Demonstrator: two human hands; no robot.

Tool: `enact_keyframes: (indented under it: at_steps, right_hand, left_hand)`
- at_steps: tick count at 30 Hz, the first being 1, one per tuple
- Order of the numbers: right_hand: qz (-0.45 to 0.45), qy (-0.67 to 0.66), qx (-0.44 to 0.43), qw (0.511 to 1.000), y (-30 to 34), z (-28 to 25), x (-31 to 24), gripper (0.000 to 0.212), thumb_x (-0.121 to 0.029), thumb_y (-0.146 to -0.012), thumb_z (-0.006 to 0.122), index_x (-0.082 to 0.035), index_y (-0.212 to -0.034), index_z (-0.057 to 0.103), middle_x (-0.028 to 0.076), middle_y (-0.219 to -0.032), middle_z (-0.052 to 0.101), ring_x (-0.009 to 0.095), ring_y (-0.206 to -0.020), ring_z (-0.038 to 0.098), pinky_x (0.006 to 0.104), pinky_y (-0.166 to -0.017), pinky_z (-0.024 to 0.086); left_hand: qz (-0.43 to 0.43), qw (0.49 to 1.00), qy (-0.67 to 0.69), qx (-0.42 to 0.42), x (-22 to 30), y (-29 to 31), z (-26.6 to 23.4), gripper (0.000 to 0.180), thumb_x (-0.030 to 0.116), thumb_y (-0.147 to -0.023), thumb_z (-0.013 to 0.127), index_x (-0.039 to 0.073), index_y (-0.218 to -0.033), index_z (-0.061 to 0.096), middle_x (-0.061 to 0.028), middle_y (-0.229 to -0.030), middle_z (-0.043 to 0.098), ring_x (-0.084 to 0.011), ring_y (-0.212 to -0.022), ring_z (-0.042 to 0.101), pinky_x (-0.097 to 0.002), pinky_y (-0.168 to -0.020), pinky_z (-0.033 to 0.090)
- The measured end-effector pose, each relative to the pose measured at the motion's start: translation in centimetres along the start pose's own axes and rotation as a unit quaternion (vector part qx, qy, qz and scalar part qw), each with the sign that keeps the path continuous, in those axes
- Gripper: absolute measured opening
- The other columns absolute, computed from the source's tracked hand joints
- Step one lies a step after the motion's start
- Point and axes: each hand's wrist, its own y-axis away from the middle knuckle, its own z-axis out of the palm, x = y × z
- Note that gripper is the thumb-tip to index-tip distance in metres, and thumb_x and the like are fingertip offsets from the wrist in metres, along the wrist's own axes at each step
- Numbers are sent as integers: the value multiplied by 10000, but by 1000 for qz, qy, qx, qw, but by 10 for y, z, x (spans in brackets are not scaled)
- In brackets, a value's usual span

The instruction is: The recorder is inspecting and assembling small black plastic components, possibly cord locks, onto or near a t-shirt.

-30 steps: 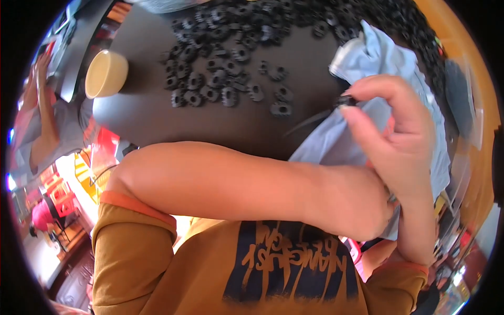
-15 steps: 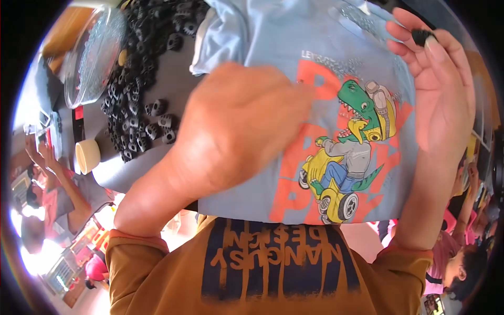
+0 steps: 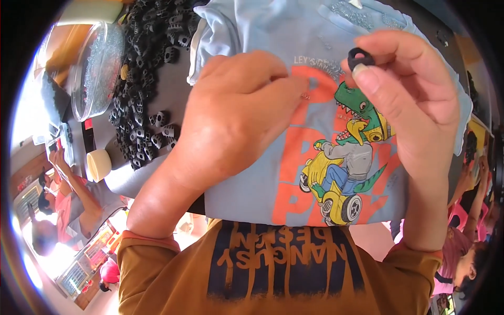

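A light blue T-shirt [image 3: 252, 194] with a cartoon dinosaur driving a yellow car lies spread in front of me. Over its left part, my left hand [image 3: 236, 115] is closed in a pinch. A tiny silvery piece [image 3: 305, 96] shows at its fingertips, too small to make out clearly. Between thumb and forefinger, my right hand [image 3: 409, 89] holds a small black plastic piece [image 3: 359, 56] with a hole through it, above the dinosaur's head. Tiny silvery pieces [image 3: 357, 18] lie in a loose patch on the shirt's upper part.
Many small black plastic pieces [image 3: 139, 100] are heaped on the grey table, left of the shirt. Beyond them stands a clear plastic container [image 3: 97, 73] of tiny silvery pieces. A cream-coloured ring-shaped roll [image 3: 98, 165] sits near the table's left edge. Other people are at both sides.
My right hand has come down and left, bringing the black plastic piece closer to my left hand and turning its hole into view. The left hand has shifted only slightly.
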Motion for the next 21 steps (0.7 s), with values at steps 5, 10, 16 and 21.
enact_keyframes:
  at_steps: [5, 10, 16, 21]
  right_hand:
    - [-4, -9, -52, 999, 4, 6, 5, 258, 46, -809, 584, 26, -1065, 557, 43, -954, 584, 82, -845, 545, 200, -755, 434]
    - [-16, -21, -101, 995, 5, 10, 5, 252, 67, -788, 599, 42, -1034, 554, 63, -982, 561, 105, -861, 532, 219, -740, 437]
    - [-13, 10, -116, 993, 6, 5, 3, 231, 76, -763, 607, 57, -988, 563, 91, -969, 551, 132, -861, 534, 231, -754, 436]
    - [-74, 81, -152, 982, 3, 3, 4, 239, 90, -736, 605, 56, -970, 570, 100, -958, 550, 160, -876, 534, 256, -775, 433]
  left_hand:
    - [8, 1000, 6, -22, -5, -1, 3, 156, -2, -695, 664, 35, -843, 636, -81, -805, 575, -244, -714, 566, -309, -640, 446]
    - [-14, 998, 63, 11, -6, 2, -4, 160, -33, -705, 637, 18, -855, 619, -100, -807, 572, -246, -698, 565, -297, -632, 451]
    - [-50, 965, 256, 35, 7, 4, -12, 169, -87, -755, 584, -24, -912, 591, -70, -850, 592, -148, -712, 563, -249, -633, 443]
    - [-87, 947, 310, 15, 10, 3, -18, 183, -94, -758, 586, -27, -928, 601, -79, -839, 595, -122, -705, 546, -233, -634, 429]
